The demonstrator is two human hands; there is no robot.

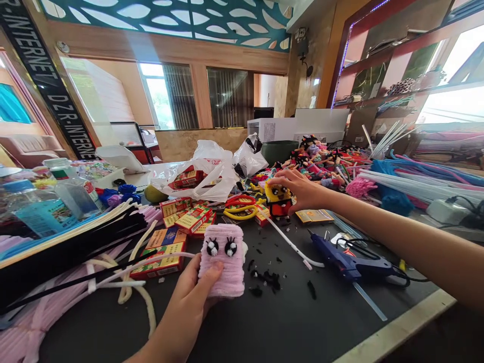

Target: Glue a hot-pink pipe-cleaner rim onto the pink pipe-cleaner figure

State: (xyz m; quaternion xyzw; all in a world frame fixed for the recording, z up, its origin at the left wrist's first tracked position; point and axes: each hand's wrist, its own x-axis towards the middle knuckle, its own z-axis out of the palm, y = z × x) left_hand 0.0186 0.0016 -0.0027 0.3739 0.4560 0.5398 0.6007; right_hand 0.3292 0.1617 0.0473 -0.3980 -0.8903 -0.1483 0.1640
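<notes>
My left hand (pixel 194 297) holds a pink fuzzy block (pixel 223 267) upright, its thumb across the front. Two black-and-white eyes with lashes are on the block's upper half. Farther back, my right hand (pixel 297 189) has its fingers curled around the top and right side of a small yellow, red and black figure (pixel 279 200) with a smiling face. The figure stands on the dark table (pixel 287 327). A white stem (pixel 287 241) lies between the figure and a blue glue gun (pixel 340 257). Black fluff scraps (pixel 269 279) lie right of the pink block.
Small red and yellow boxes (pixel 193 219) and yellow-handled scissors (pixel 240 212) lie behind the block. Bundles of fuzzy stems (pixel 68 257) and bottles (pixel 73 189) fill the left. Many small dolls (pixel 313 161) are piled at the back right; a plastic bag (pixel 212 169) is behind the boxes.
</notes>
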